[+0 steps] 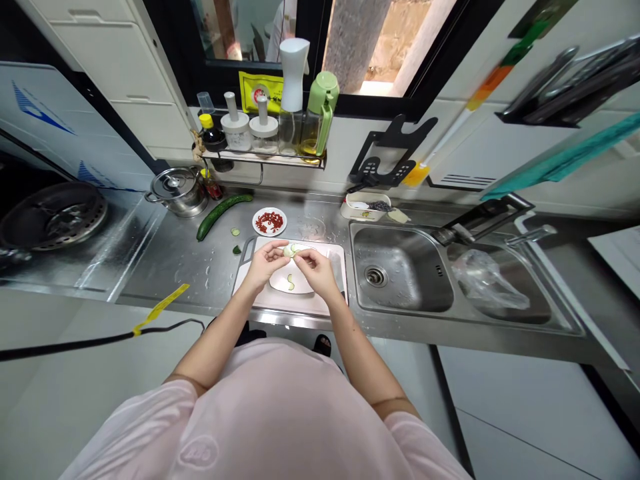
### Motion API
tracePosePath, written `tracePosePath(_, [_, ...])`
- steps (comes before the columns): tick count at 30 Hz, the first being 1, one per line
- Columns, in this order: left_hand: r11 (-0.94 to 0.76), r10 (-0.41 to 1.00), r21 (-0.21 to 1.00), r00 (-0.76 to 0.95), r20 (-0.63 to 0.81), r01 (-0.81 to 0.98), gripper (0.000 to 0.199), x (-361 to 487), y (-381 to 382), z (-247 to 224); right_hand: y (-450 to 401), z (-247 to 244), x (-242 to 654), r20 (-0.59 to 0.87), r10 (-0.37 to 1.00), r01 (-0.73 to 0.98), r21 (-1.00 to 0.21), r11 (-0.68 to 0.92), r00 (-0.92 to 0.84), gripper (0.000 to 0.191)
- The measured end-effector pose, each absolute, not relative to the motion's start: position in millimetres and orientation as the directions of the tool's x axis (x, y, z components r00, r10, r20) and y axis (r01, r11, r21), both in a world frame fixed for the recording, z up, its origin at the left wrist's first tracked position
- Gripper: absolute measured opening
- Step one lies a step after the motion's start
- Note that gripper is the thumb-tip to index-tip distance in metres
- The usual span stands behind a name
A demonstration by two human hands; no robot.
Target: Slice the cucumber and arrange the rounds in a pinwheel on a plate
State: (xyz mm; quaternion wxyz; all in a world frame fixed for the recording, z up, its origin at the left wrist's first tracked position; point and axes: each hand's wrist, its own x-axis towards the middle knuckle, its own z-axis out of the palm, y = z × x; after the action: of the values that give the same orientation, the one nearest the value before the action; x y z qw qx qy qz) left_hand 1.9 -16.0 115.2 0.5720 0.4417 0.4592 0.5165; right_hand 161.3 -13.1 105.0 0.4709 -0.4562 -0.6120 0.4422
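Pale green slices between the pinched fingertips of both left hand and right hand, above a white plate

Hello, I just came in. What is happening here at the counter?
A person holds thin pale green slices, probably cucumber, between the left hand and right hand, above a white plate. A few slices already lie on the plate, which sits on a cutting board. Nearby are a whole cucumber and a small dish of chopped red pieces.
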Motion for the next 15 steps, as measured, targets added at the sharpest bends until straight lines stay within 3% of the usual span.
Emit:
tracePosePath(8, [0.157, 0.987, 0.977, 0.046, -0.152, -0.147, 0.032, 2, -14, 86, -4, 80, 169, 0.112, 0.968, 0.154, -0.977, 0.149, -0.227, 0.024])
tracePosePath(15, [0.151, 0.987, 0.988, 0.039, -0.153, 0.04, 0.029, -3, -18, 43, 1, 38, 174, -0.006, 0.965, 0.353, -0.931, 0.09, -0.262, 0.019])
